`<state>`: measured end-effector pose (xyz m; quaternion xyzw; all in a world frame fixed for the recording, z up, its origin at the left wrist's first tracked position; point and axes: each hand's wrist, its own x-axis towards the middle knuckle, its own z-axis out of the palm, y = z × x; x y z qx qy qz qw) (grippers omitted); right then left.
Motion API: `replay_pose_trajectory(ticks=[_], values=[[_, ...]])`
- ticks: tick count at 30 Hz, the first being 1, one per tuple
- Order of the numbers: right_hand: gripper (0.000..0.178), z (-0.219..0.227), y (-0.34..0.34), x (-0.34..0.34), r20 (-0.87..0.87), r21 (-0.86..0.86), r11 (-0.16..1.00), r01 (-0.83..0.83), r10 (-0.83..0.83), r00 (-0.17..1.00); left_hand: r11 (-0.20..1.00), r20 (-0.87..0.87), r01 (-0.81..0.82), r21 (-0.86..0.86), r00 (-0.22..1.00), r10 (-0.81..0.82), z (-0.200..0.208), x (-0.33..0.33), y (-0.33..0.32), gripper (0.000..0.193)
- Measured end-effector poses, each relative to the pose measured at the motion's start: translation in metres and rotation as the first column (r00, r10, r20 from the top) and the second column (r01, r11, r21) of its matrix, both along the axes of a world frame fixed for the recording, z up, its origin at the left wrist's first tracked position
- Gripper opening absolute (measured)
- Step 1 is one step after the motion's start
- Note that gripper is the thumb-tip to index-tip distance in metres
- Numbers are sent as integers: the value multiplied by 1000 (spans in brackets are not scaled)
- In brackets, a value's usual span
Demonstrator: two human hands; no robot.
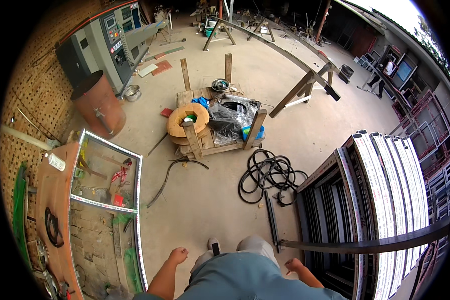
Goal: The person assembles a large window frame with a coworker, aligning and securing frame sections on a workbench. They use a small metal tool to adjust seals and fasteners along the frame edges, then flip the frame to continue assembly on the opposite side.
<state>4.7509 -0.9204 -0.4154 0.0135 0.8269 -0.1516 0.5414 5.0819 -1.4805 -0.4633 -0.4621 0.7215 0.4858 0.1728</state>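
Note:
My left hand [178, 255] hangs in the air left of my body with its fingers curled together; nothing shows in it. Its nearest thing is a framed panel [138, 235] with white-taped edges, leaning at the left, apart from the hand. To the right of my body, my right hand [294, 265] is held low with nothing in it, its fingers bent and slightly apart. Close by stands a row of dark frames [357, 187] with white film on their edges. A dark metal bar [365, 245] juts from the right above that hand, apart from it.
Ahead sits a wooden pallet [220, 148] with upright posts, a tape-wrapped roll [177, 121] and clear plastic. Coiled black hose [265, 175] and a thin dark bar [271, 220] lie on the floor. A rusty drum [99, 107] and a grey machine [100, 45] stand left; trestles [305, 90] farther off.

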Motion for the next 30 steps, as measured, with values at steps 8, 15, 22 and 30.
replay_pose_trajectory(ticks=[8,15,22,30], values=[[31,-25,-14,-95,-150,-49,997,-59,51,987,954,-89,-158,-254,986,140,36,-217,-193,37],[30,-8,-174,-326,-340,-226,974,-2,-77,937,984,-107,3,-176,994,-22,70,-413,-158,38],[28,40,-261,-495,-514,-306,944,-121,-58,856,943,-185,289,-164,930,-317,103,-592,-147,44],[25,54,-308,-637,-491,-315,940,128,-277,826,904,-114,410,-125,899,-423,80,-819,-219,62]])
